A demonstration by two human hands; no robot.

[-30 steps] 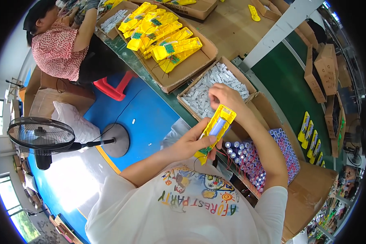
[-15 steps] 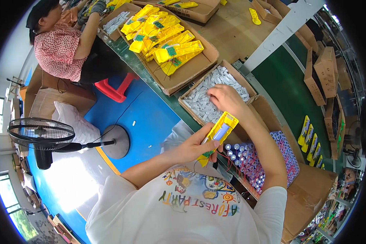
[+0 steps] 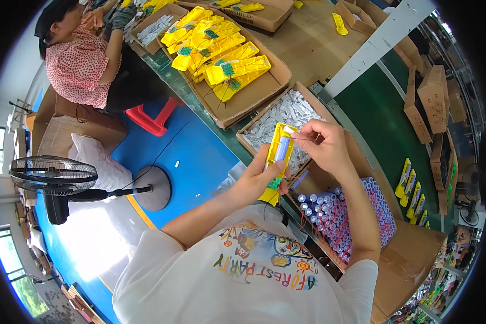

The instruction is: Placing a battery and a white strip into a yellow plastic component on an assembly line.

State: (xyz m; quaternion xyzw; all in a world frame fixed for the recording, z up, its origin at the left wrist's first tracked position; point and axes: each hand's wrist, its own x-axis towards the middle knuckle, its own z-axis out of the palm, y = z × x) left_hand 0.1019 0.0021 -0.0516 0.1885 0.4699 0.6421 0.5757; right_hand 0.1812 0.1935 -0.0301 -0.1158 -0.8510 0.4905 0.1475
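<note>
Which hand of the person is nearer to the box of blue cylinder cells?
Right. The right hand is above the box of blue cells; the left hand holds the yellow case further left.

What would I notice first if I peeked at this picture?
Probably the bright yellow plastic casing in the middle, gripped by the left hand while the right hand works at its top end. Next, the cardboard box of yellow casings at the upper middle, and the tray of purple cylindrical cells at lower right.

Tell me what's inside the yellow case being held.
The yellow case, gripped by the left hand, holds a pale cylindrical cell in its channel. The right hand pinches a thin wire at its top. The lower interior is hidden by fingers.
</note>
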